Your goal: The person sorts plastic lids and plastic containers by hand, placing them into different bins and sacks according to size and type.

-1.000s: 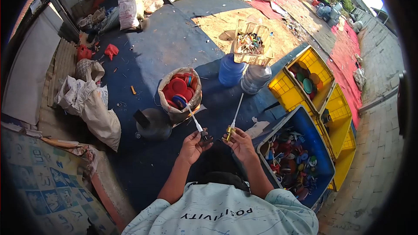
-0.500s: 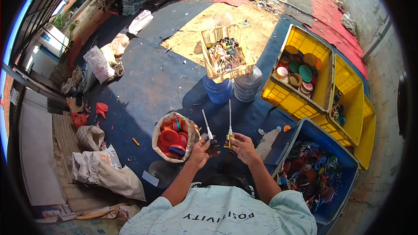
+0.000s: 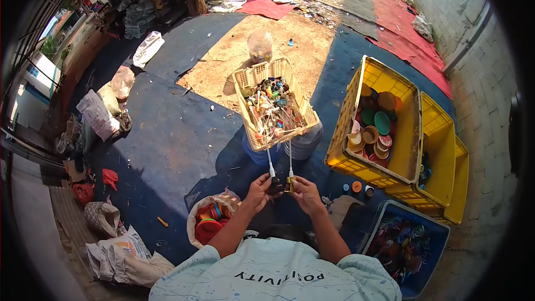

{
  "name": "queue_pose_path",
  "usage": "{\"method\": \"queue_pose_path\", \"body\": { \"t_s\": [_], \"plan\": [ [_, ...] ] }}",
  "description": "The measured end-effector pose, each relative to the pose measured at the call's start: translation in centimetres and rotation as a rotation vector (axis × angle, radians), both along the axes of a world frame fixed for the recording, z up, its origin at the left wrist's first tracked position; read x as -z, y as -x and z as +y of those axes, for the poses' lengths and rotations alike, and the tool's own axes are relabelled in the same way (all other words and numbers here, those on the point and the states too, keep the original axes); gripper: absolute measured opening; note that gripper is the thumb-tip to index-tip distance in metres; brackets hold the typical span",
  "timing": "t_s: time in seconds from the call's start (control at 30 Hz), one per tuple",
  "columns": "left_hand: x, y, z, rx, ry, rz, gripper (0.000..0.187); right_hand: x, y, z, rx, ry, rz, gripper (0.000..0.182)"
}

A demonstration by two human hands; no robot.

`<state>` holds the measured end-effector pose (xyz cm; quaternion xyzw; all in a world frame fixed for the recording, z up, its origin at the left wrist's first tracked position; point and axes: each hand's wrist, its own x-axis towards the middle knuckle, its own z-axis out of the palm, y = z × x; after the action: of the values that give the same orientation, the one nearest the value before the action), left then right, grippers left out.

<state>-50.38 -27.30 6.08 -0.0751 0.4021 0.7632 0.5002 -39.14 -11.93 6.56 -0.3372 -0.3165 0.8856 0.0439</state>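
The left hand (image 3: pixel 258 193) grips a black pump (image 3: pixel 274 182) and the right hand (image 3: pixel 306 193) pinches a gold pump (image 3: pixel 290 183), side by side. Both pumps' white tubes (image 3: pixel 290 161) point toward the cream basket (image 3: pixel 299 97), heaped with small plastic pieces (image 3: pixel 274 106).

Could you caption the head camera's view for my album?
Left hand holds a white-and-black pump, right hand a white-and-gold pump, before a crate of small mixed pieces.

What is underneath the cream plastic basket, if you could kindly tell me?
Under the cream basket, a blue jug and a clear jug show partly; their tops, and anything else beneath, are covered by it.
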Motion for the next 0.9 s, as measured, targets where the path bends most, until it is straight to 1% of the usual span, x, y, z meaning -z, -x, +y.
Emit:
{"method": "queue_pose_path", "body": {
  "t_s": [0.07,0.2,0.37,0.4,0.47,0.53,0.6,0.73,0.8,0.87,0.9],
  "plan": [
    [0.4,4.3,0.9,-0.019,-0.002,-0.038,0.029,0.2,4.3,0.9,-0.004,0.002,0.014,0.03],
    [1.2,12.2,2.6,-0.06,-0.026,-0.031,0.031,0.2,12.9,3.5,-0.037,0.002,0.011,0.03],
    [1.8,18.7,5.4,-0.1,-0.002,-0.04,0.031,0.9,20.2,6.0,-0.069,-0.026,-0.017,0.027],
    [2.3,19.7,6.0,-0.099,0.009,-0.051,0.031,1.9,21.2,6.4,-0.076,-0.027,-0.027,0.027],
    [4.3,20.6,6.9,-0.107,0.026,-0.092,0.03,4.3,22.6,7.3,-0.099,-0.029,-0.058,0.026],
    [7.6,21.4,7.7,-0.131,0.037,-0.13,0.03,5.4,23.9,8.1,-0.125,-0.032,-0.142,0.024],
    [9.9,21.6,8.5,-0.159,0.109,-0.156,0.028,7.8,24.8,8.9,-0.168,-0.021,-0.181,0.023],
    [12.1,23.1,10.6,-0.129,0.288,-0.199,0.027,10.2,27.2,11.1,-0.252,-0.068,-0.345,0.024],
    [13.8,23.7,11.8,-0.084,0.397,-0.187,0.027,12.0,28.2,12.3,-0.295,-0.124,-0.355,0.025],
    [15.2,24.5,13.0,-0.061,0.447,-0.2,0.026,13.9,29.2,13.6,-0.326,-0.137,-0.361,0.026],
    [15.0,25.0,13.7,-0.064,0.438,-0.189,0.026,14.7,29.7,14.2,-0.386,-0.135,-0.395,0.027]
  ]
}}
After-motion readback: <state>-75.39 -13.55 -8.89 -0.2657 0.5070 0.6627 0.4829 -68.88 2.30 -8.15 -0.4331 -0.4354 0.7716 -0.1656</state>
